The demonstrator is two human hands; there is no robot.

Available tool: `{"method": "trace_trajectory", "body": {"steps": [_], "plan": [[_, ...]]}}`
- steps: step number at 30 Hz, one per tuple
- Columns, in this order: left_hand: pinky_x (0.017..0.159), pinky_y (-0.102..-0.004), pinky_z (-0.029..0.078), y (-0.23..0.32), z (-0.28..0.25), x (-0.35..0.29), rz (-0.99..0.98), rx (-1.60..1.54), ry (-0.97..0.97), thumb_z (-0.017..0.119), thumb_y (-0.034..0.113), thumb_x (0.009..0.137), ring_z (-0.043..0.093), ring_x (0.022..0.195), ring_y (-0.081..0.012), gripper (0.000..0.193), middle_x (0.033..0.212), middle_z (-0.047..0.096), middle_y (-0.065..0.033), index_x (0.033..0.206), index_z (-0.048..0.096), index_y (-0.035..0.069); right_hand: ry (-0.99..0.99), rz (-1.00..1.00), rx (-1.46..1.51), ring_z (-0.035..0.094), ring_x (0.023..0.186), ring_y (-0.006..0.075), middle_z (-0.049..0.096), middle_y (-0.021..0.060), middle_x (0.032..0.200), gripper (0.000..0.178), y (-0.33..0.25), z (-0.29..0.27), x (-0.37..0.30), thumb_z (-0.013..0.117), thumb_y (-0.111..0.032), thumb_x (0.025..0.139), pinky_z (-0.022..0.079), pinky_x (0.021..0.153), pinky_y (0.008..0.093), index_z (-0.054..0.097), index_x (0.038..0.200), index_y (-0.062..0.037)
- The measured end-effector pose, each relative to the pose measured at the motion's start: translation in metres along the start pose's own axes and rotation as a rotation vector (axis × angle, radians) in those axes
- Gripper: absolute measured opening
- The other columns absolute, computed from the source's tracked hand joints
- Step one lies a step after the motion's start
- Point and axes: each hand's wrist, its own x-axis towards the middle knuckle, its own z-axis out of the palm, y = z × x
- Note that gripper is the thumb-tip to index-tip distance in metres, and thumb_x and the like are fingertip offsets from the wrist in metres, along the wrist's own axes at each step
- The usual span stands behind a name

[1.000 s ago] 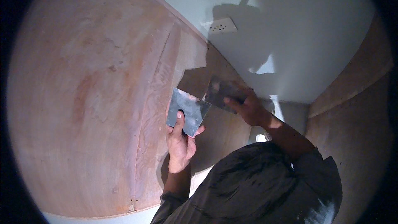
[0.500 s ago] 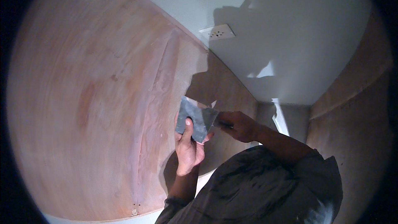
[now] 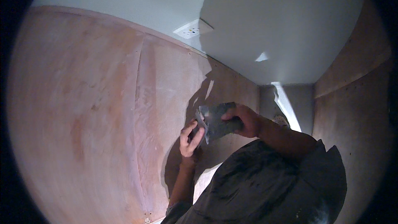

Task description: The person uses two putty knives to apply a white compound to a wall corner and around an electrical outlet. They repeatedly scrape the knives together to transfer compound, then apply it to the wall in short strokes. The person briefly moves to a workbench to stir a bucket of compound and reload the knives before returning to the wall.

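"Where were your thin grey metal plate (image 3: 200, 120) and dark rectangular metal plate (image 3: 219, 121)?"
"Close together, before the pinkish-brown wooden panel (image 3: 83, 99); your left hand (image 3: 189, 144) pinched the first, your right hand (image 3: 247, 121) gripped the second."

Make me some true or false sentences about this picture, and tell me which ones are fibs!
1. The left hand holds a flat scraper. True.
2. The right hand is empty. False: the right hand holds a dark scraper.
3. The socket plate is white. True.
4. The shirt is bright yellow. False: the shirt is dark grey.
5. The two scrapers are far apart. False: they are close together.
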Motion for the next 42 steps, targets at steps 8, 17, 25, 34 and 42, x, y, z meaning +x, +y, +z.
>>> {"method": "trace_trajectory", "body": {"steps": [8, 17, 25, 34, 42], "plan": [[0.092, -0.0369, 0.051, 0.033, 0.014, -0.069, -0.735, -0.034, -0.191, 0.052, -0.013, 0.089, 0.064, 0.108, -0.0320, 0.054, 0.121, 0.064, -0.0186, 0.135, 0.063, 0.014, 0.253, 0.362, -0.060, 0.067, 0.098, 0.0209, 0.069, 0.0111, 0.114, 0.036, -0.024, -0.041, 0.089, 0.061, -0.014, 0.096, 0.053, 0.091, 0.0386, 0.060, 0.130, -0.0013], [0.091, -0.0387, 0.051, 0.064, 0.011, -0.064, -0.721, -0.013, -0.195, 0.053, -0.008, 0.096, 0.064, 0.105, -0.0340, 0.044, 0.117, 0.065, -0.0221, 0.135, 0.062, 0.010, 0.409, -0.197, -0.910, 0.063, 0.108, 0.0355, 0.064, 0.0165, 0.122, 0.038, 0.013, -0.035, 0.183, 0.057, -0.008, 0.094, 0.053, 0.094, 0.0456, 0.059, 0.132, -0.0064], [0.089, -0.0367, 0.051, 0.073, 0.003, -0.075, -0.790, -0.025, -0.199, 0.054, -0.012, 0.093, 0.064, 0.103, -0.0318, 0.048, 0.113, 0.065, -0.0200, 0.135, 0.062, 0.010, 0.436, -0.246, -1.017, 0.061, 0.112, 0.0345, 0.061, 0.0162, 0.125, 0.043, 0.030, -0.016, 0.196, 0.056, -0.007, 0.092, 0.054, 0.094, 0.0444, 0.056, 0.135, -0.0050], [0.089, -0.0342, 0.050, 0.077, -0.003, -0.070, -0.746, -0.065, -0.185, 0.052, -0.013, 0.094, 0.063, 0.100, -0.0296, 0.050, 0.112, 0.064, -0.0186, 0.137, 0.061, 0.011, 0.504, -0.214, -1.143, 0.062, 0.112, 0.0347, 0.060, 0.0181, 0.127, 0.048, 0.043, 0.005, 0.202, 0.047, -0.006, 0.096, 0.054, 0.094, 0.0432, 0.048, 0.144, -0.0046], [0.090, -0.0339, 0.049, 0.070, -0.003, -0.096, -0.728, -0.038, -0.158, 0.052, -0.014, 0.092, 0.062, 0.102, -0.0296, 0.051, 0.114, 0.063, -0.0186, 0.137, 0.061, 0.008, 0.498, -0.165, -1.173, 0.054, 0.124, 0.0393, 0.050, 0.0223, 0.142, 0.058, 0.047, 0.022, 0.204, 0.047, -0.001, 0.092, 0.048, 0.104, 0.0453, 0.039, 0.149, 0.0000]]}}
